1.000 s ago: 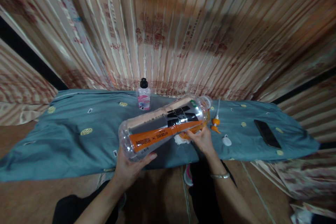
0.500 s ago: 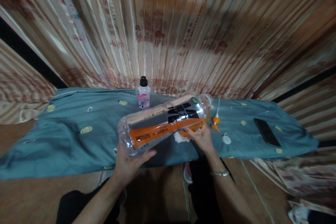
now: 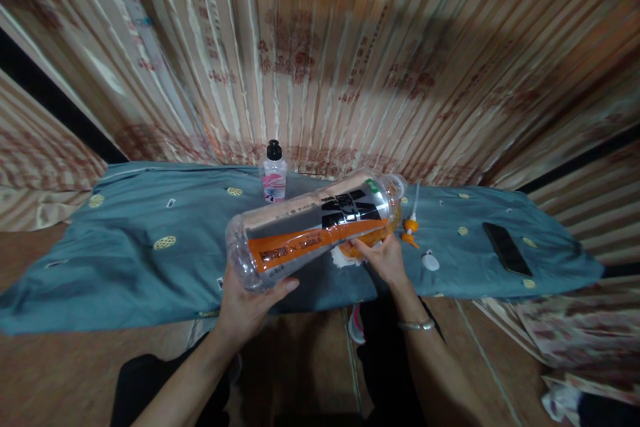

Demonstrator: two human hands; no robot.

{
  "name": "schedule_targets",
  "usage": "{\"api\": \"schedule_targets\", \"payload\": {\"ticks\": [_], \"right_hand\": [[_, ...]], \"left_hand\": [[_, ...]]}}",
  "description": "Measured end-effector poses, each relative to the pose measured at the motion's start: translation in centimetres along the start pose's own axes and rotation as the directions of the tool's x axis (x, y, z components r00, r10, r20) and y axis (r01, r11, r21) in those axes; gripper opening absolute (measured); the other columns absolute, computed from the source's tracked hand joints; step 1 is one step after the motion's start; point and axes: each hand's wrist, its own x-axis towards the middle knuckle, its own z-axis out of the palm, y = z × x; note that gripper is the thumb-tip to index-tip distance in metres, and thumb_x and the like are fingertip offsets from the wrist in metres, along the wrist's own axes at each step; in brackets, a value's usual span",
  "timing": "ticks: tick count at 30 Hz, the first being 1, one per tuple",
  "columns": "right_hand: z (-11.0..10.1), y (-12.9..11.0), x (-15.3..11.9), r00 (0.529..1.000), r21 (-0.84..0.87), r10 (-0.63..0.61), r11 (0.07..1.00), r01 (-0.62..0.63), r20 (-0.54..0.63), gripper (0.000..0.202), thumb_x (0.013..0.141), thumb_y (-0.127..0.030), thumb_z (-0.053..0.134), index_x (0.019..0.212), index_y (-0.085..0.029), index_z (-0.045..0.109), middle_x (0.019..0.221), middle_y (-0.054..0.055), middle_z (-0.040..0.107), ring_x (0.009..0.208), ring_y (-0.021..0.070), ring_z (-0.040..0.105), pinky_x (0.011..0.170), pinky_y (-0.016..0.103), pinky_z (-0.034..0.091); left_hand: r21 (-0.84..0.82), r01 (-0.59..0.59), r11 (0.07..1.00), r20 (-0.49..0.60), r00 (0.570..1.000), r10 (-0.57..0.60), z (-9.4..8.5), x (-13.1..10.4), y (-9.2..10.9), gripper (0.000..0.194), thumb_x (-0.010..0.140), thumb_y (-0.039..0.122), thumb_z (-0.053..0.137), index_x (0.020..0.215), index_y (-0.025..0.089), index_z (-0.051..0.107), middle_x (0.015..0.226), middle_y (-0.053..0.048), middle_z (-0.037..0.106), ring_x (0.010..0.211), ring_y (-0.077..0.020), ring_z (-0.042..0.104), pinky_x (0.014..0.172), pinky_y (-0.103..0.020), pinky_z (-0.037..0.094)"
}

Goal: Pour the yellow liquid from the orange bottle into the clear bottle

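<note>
A large clear plastic bottle (image 3: 300,240) with an orange and black label is tilted above the cloth, its neck raised toward the right. My left hand (image 3: 250,307) is closed around its base from below, thumb along the near side. My right hand (image 3: 386,259) grips an orange see-through bottle (image 3: 371,239) under the clear bottle's neck end; the clear bottle hides most of it. A ragged white patch (image 3: 345,258) shows beside the right fingers. Whether the two bottles' mouths touch, I cannot tell. An orange pump head (image 3: 410,230) with a pale tube lies just right of them.
A small bottle with black cap and pink label (image 3: 274,177) stands behind, near the pleated curtain (image 3: 310,53). On the blue-green cloth (image 3: 125,273) to the right are a white round disc (image 3: 430,261) and a black phone (image 3: 507,250). Tiled floor (image 3: 300,373) lies below the cloth's front edge.
Both hands and bottles keep nearly the same pose. The whole view has shifted slightly, and the clear bottle has turned a little about its length.
</note>
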Motion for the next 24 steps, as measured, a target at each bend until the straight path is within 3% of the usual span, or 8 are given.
{"api": "schedule_targets", "payload": {"ticks": [6, 15, 20, 24], "right_hand": [[-0.3, -0.4, -0.2, 1.0, 0.006, 0.007, 1.0, -0.007, -0.001, 0.056, 0.063, -0.061, 0.086, 0.099, -0.024, 0.067, 0.099, 0.012, 0.081, 0.104, 0.037, 0.077, 0.099, 0.053, 0.06], [0.0, 0.6, 0.1, 0.999, 0.009, -0.033, 0.999, 0.033, -0.016, 0.06, 0.064, -0.063, 0.088, 0.104, -0.023, 0.067, 0.102, 0.013, 0.081, 0.1, 0.0368, 0.077, 0.096, 0.054, 0.06], [0.1, 1.1, 0.2, 1.0, 0.004, -0.028, 1.0, 0.028, -0.013, 0.057, 0.064, -0.06, 0.088, 0.102, -0.023, 0.067, 0.104, 0.013, 0.08, 0.097, 0.036, 0.077, 0.094, 0.053, 0.061], [0.1, 1.1, 0.3, 0.999, 0.003, -0.042, 0.999, 0.042, -0.018, 0.055, 0.064, -0.058, 0.089, 0.101, -0.024, 0.068, 0.106, 0.013, 0.08, 0.098, 0.0358, 0.077, 0.095, 0.053, 0.061]], "left_hand": [[-0.037, 0.043, 0.998, 0.018, 0.999, -0.042, 0.2, -0.2, 0.3, 0.101, 0.046, 0.053, 0.1, 0.132, 0.017, 0.062, 0.109, -0.014, 0.082, 0.101, -0.0357, 0.081, 0.098, -0.052, 0.066], [-0.082, 0.034, 0.996, -0.009, 0.999, -0.035, 0.3, -0.1, 0.5, 0.092, 0.043, 0.043, 0.101, 0.121, 0.017, 0.059, 0.115, -0.015, 0.08, 0.106, -0.0364, 0.079, 0.099, -0.052, 0.066], [-0.066, 0.002, 0.998, 0.001, 1.0, -0.002, 0.4, 0.0, 0.2, 0.064, 0.049, 0.039, 0.099, 0.098, 0.02, 0.062, 0.117, -0.013, 0.079, 0.111, -0.0358, 0.078, 0.107, -0.056, 0.061], [-0.074, -0.013, 0.997, 0.016, 1.0, 0.014, 0.4, -0.1, 0.4, 0.062, 0.05, 0.038, 0.099, 0.097, 0.019, 0.064, 0.119, -0.013, 0.078, 0.112, -0.0357, 0.077, 0.108, -0.057, 0.06]]}}
